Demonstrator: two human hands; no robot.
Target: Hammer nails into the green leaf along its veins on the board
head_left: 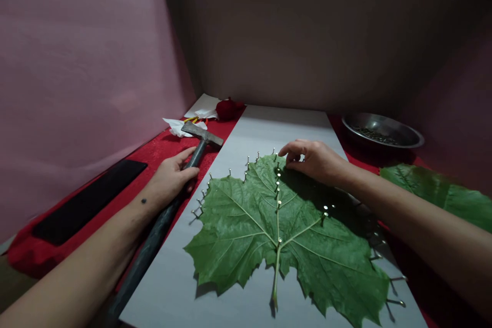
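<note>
My left hand (172, 177) is wrapped round the handle of a hammer (203, 136), its metal head pointing away from me. A large green leaf (246, 220) lies on a white board (284, 120). Several nails (279, 202) stand along the leaf's middle vein, and more stick up along its left and right edges. My right hand (317, 161) is closed at the leaf's top tip, its index fingertip beside a nail (274, 151). Whatever is between its thumb and curled fingers, if anything, cannot be made out. The hand's shadow darkens the leaf's right side.
A metal bowl (382, 130) with many small nails stands at the back right. Another green leaf (434, 192) lies on the red cloth (149, 146) at right. On the left are a black flat object (90, 200), white crumpled paper (177, 127) and a red bundle (226, 109).
</note>
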